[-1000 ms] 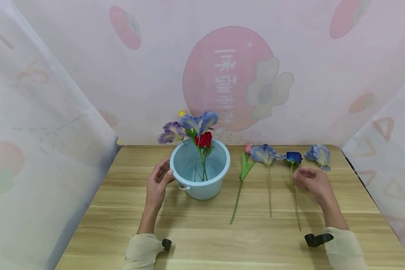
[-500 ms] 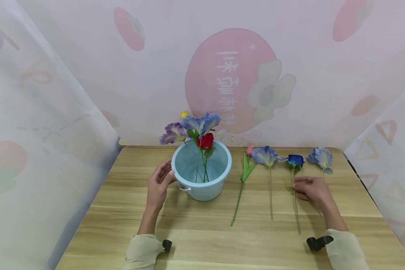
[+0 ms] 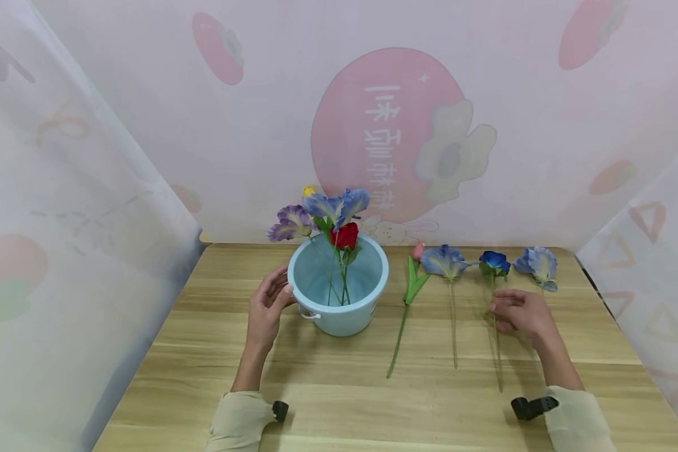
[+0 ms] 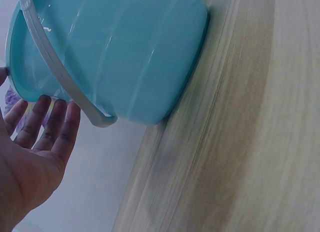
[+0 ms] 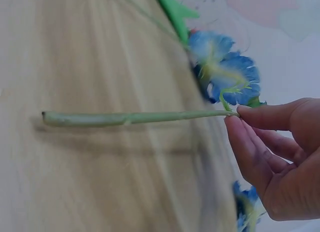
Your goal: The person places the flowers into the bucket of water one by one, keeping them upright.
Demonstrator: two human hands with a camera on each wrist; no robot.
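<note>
L hand, fingers loosely extended, touches rim of lt-blue bucket holding 4 flowers. On table, R of bucket: pink tulip, 1st iris. Next, dk-blue rose, stem pinched betw. thumb & fingers of R hand; far R, 2nd iris.

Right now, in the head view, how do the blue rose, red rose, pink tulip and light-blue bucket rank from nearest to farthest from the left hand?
From the left hand:
1. Light-blue bucket: touching it, on its right.
2. Red rose: stem inside the bucket.
3. Pink tulip: lying right of the bucket.
4. Blue rose: farther right, pinched by the right hand.
</note>
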